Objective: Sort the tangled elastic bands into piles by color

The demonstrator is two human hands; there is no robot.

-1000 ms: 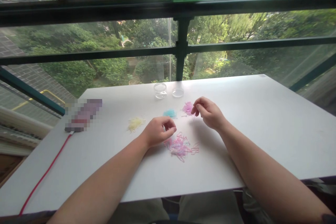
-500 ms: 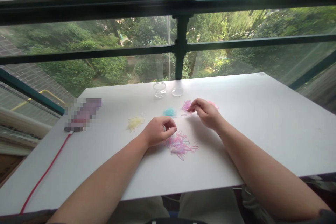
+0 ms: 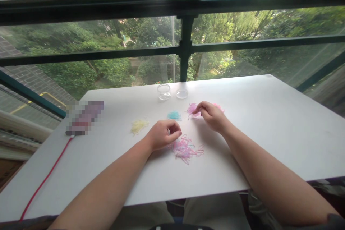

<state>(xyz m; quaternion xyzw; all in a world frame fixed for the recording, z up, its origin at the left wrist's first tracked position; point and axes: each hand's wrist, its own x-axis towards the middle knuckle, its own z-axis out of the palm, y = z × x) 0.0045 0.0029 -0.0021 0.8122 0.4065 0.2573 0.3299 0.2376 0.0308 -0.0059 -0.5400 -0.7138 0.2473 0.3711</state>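
Observation:
My left hand (image 3: pixel 164 134) rests beside a mixed pile of thin elastic bands (image 3: pixel 184 149), mostly pink and purple with a few bluish ones. Its fingers curl round and the fingertip and thumb come together; whether a band is between them is too small to see. My right hand (image 3: pixel 211 115) reaches over a purple pile of bands (image 3: pixel 192 109), its fingertips pinched at the pile's near edge. Anything in that pinch is hidden. A pink pile (image 3: pixel 219 107) shows partly behind this hand. Between the hands, farther back, sits a blue pile (image 3: pixel 174 115); a yellow pile (image 3: pixel 138 126) lies left.
A clear round container (image 3: pixel 164 92) and a clear shallow dish or lid (image 3: pixel 182 94) stand near the far edge of the white table (image 3: pixel 283 133). At left lies a blurred-out object (image 3: pixel 86 116) with a red cable (image 3: pixel 48 176). Window railings rise behind.
Near my right fingertips, a loose band that lay left of them at the purple pile's near edge now appears beneath them. Both hands have barely moved.

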